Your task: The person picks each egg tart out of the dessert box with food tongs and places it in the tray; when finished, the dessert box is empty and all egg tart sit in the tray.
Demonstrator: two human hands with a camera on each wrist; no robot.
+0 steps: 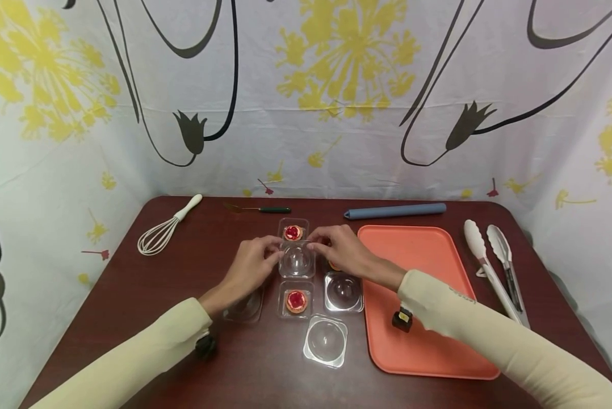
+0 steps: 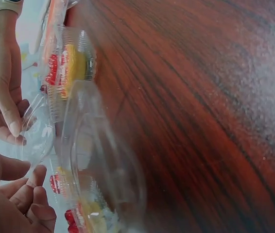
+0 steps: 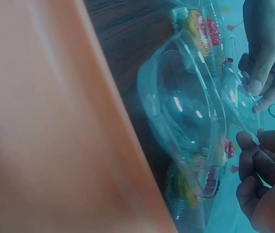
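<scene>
Between both hands hangs a clear domed plastic lid (image 1: 297,261). My left hand (image 1: 251,265) pinches its left edge, and my right hand (image 1: 343,250) pinches the right edge, as the right wrist view of the lid (image 3: 239,99) also shows. Just behind it, a red-topped tart (image 1: 293,233) sits in a clear plastic container (image 1: 294,221). A second red-topped tart (image 1: 296,301) lies in a container nearer the front. Another tart (image 1: 334,266) is mostly hidden under my right hand.
More clear domed lids (image 1: 344,291) lie around, one lid (image 1: 326,341) at the front and another (image 1: 246,309) by the left forearm. An orange tray (image 1: 413,358) is on the right, beside tongs (image 1: 495,278). Behind are a whisk (image 1: 165,227), a green-handled utensil (image 1: 274,209) and a blue stick (image 1: 395,211).
</scene>
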